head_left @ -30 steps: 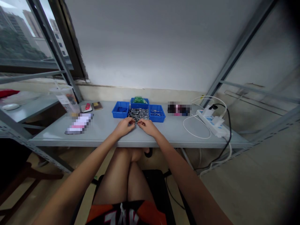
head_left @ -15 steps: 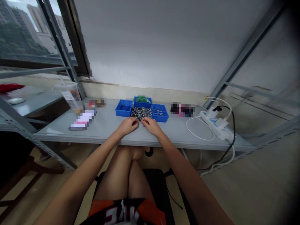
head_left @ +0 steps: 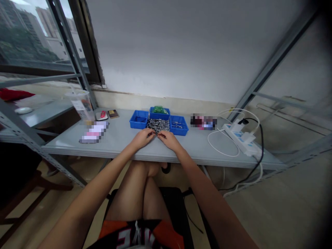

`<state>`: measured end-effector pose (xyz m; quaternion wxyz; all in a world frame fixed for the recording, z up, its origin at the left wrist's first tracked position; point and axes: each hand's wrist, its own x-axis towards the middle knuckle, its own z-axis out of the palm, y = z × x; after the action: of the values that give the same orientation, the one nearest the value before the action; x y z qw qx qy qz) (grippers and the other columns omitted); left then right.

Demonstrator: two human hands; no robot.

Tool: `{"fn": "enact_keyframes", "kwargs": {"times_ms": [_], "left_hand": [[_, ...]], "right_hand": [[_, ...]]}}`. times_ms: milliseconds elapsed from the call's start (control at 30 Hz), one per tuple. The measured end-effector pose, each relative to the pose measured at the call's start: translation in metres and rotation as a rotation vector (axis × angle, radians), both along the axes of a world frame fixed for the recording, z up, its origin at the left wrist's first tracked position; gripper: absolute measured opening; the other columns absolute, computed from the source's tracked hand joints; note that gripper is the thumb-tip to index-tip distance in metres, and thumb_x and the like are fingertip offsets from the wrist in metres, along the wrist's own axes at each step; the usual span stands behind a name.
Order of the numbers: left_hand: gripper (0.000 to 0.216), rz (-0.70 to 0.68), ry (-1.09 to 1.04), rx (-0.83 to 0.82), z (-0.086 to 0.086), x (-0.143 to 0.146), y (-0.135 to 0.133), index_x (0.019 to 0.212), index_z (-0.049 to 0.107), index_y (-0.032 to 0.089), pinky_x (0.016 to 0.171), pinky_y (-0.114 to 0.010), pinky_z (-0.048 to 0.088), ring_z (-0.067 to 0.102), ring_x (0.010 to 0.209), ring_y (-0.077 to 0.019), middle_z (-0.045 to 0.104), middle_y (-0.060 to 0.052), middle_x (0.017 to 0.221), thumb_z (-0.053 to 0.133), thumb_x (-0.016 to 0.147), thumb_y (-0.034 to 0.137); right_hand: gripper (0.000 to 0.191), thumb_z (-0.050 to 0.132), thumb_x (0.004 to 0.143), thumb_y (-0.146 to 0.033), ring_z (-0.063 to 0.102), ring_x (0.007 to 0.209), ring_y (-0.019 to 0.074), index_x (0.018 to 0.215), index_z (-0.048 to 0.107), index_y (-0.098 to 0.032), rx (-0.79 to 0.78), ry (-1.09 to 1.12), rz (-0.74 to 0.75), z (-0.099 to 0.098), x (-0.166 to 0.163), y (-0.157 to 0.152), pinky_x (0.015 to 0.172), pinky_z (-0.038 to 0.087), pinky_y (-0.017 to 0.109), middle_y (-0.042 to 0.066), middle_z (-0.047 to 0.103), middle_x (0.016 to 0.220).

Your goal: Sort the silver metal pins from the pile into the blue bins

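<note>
1. Fingers [head_left: 151, 132] of the left hand [head_left: 141, 139] and the right hand [head_left: 169, 140] bend inward, their tips nearly meeting at the near edge of a metal heap [head_left: 158, 124]; whether they are closed on a piece is too small to tell.
2. That heap, a jumble of small silver and dark pieces, sits between the left blue tray [head_left: 138, 126] and the right blue tray [head_left: 179, 132], in front of the back blue tray [head_left: 160, 116].
3. Green packaging [head_left: 159, 109] lies in the back one, thin metal pieces [head_left: 177, 124] in the right one, something dark and unclear in the left one.
4. Both forearms cross the front edge of the grey table [head_left: 197, 147].
5. Leftward lies a pixelated phone-like slab [head_left: 93, 134], with a plastic cup [head_left: 83, 107] standing behind it.
6. Rightward, beyond a pixelated dark-and-pink thing [head_left: 203, 122], a white power strip [head_left: 240, 140] holds plugs.
</note>
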<state>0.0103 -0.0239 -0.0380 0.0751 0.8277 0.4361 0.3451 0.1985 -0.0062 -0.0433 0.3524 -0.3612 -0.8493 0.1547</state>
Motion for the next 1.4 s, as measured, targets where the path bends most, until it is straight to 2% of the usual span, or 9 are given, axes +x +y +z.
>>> {"fn": "enact_keyframes", "kwargs": {"times_ms": [167,400,867,1167,1300,1400], "left_hand": [[0.022,0.019,0.022,0.005,-0.001,-0.001,0.001,0.097,0.063,0.018,0.077,-0.029,0.044,0.056,0.082,-0.0180,0.063,-0.005,0.089,0.049,0.083,0.028],[0.015,0.019,0.139,0.024,-0.002,0.001,-0.001,0.084,0.064,0.017,0.075,-0.028,0.042,0.055,0.081,-0.0191,0.063,-0.004,0.080,0.051,0.079,0.024],[0.020,0.041,0.060,0.041,0.004,0.001,-0.006,0.094,0.062,0.017,0.076,-0.029,0.043,0.055,0.085,-0.0196,0.062,-0.005,0.086,0.048,0.084,0.027],[0.019,0.045,0.049,0.080,0.006,-0.002,-0.013,0.092,0.062,0.017,0.079,-0.031,0.042,0.054,0.087,-0.0201,0.062,-0.006,0.087,0.048,0.084,0.028],[0.020,0.129,0.023,0.133,0.013,-0.014,-0.013,0.091,0.062,0.017,0.082,-0.033,0.041,0.053,0.088,-0.0209,0.062,-0.006,0.088,0.048,0.085,0.029],[0.019,0.255,0.009,0.182,0.024,-0.032,0.004,0.091,0.062,0.017,0.083,-0.036,0.040,0.052,0.088,-0.0225,0.063,-0.007,0.089,0.049,0.083,0.027]], "right_hand": [[0.013,0.050,0.085,-0.022,0.053,0.078,0.0142,0.085,0.062,-0.018,0.054,-0.005,-0.035,-0.001,0.000,0.002,0.075,0.040,0.027,0.004,0.060,0.084],[0.014,0.048,0.086,-0.023,0.054,0.079,0.0144,0.083,0.060,-0.018,0.056,0.013,-0.034,0.002,-0.001,-0.001,0.075,0.040,0.026,0.003,0.060,0.083],[0.017,0.047,0.085,-0.026,0.057,0.073,0.0143,0.085,0.061,-0.018,-0.046,0.034,-0.036,0.004,0.000,-0.003,0.069,0.040,0.025,0.002,0.065,0.082],[0.018,0.047,0.084,-0.028,0.057,0.069,0.0138,0.091,0.060,-0.018,-0.090,0.085,-0.065,0.004,0.000,-0.004,0.066,0.041,0.024,0.003,0.066,0.082],[0.018,0.047,0.083,-0.025,0.055,0.064,0.0126,0.093,0.061,-0.019,-0.095,0.082,-0.072,0.001,0.000,-0.002,0.064,0.041,0.024,0.002,0.065,0.079],[0.017,0.048,0.082,-0.023,0.055,0.065,0.0127,0.091,0.062,-0.019,-0.093,0.066,-0.071,0.001,0.000,-0.002,0.064,0.041,0.024,0.001,0.065,0.077]]}}
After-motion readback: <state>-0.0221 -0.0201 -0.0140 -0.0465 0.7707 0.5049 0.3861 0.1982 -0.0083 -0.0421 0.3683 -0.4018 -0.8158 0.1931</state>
